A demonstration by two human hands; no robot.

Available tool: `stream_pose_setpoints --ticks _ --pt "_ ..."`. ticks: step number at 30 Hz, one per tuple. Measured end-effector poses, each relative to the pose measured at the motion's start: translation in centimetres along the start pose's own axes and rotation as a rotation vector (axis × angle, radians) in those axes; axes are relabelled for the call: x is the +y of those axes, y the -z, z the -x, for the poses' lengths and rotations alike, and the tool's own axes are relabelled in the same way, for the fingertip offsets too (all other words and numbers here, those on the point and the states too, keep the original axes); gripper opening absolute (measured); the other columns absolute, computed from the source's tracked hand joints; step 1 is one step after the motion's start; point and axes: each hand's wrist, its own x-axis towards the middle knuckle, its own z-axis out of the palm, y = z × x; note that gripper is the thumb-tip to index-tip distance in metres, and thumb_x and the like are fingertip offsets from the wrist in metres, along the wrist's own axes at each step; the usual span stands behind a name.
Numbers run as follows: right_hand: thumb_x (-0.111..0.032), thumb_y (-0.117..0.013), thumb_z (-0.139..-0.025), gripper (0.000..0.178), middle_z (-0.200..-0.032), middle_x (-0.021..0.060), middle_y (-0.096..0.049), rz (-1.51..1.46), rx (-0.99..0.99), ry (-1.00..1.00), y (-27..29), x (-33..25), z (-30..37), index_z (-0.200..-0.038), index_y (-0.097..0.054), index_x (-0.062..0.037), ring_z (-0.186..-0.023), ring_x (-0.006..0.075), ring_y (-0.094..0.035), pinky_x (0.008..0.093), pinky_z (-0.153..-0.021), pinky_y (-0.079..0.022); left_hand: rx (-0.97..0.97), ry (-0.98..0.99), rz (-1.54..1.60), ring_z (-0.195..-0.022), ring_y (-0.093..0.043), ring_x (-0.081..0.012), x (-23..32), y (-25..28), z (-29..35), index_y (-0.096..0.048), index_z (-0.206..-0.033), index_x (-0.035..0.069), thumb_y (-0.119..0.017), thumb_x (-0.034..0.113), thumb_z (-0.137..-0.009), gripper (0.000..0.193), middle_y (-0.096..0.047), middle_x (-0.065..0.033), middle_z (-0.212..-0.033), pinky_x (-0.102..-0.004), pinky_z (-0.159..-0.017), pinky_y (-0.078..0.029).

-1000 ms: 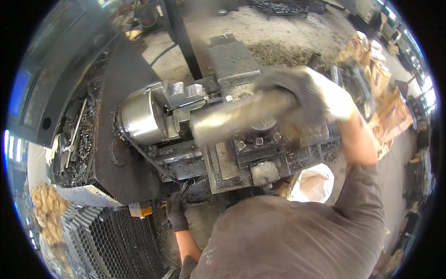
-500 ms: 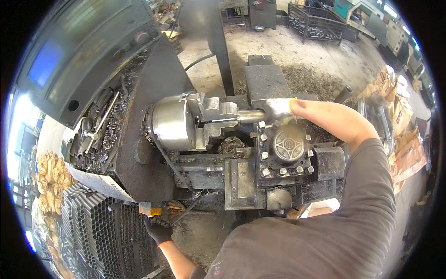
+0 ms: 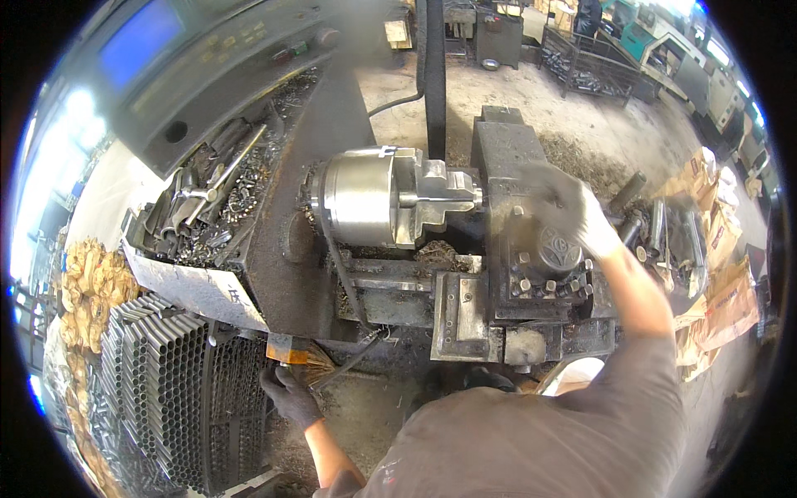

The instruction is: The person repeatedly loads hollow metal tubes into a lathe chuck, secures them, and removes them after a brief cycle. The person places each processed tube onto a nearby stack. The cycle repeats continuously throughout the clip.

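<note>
Though I cannot tell whether fingers are apart on the right hand (image 3: 568,202) by the tool post (image 3: 558,251) or left hand (image 3: 292,396) near the orange block (image 3: 285,355), the metal workpiece (image 3: 478,197) in the lathe chuck (image 3: 359,199) looks stiff, likely slick, best gripped at its exposed end.

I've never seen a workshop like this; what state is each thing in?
Chuck: jaws appear closed around a metal piece; whether it's turning, I can't tell.
Right hand: gloved, blurred, above the tool post.
Left hand: gloved, near the orange box.
Screen: lit blue.
T-shaped tool: lying among metal chips.
Tubes: stacked, ends showing.
</note>
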Motion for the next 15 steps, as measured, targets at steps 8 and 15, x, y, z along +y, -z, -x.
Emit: stream_pose_setpoints --ticks 8,15 --pt "0.01 -0.06 -0.081 0.031 -0.096 0.0161 -0.077 -0.325 0.147 0.11 0.8 -0.5 15.0 -0.107 -0.075 0.006 -0.081 0.0194 -0.074 0.0328 -0.074 -0.063 -0.002 -1.096 0.04 -0.121 -0.068 -0.042 30.4 -6.0 -4.6 -0.064 -0.143 0.006 -0.064 0.026 -0.1 0.047 -0.067 -0.0206 -0.142 -0.0549 -0.105 -0.054" --pt "0.006 -0.071 -0.084 0.032 -0.106 0.0175 -0.08 -0.436 0.009 -0.121 -0.5 1.7 18.7 -0.115 -0.074 0.0069 -0.093 0.0233 -0.079 0.0341 -0.083 -0.063 -0.244 -0.86 -0.591 -0.119 -0.069 -0.0487 48.7 -15.4 -11.5 -0.021 -0.17 0.022 -0.056 0.036 -0.104 0.076 -0.064 -0.0264 -0.144 -0.0628 -0.098 -0.053"
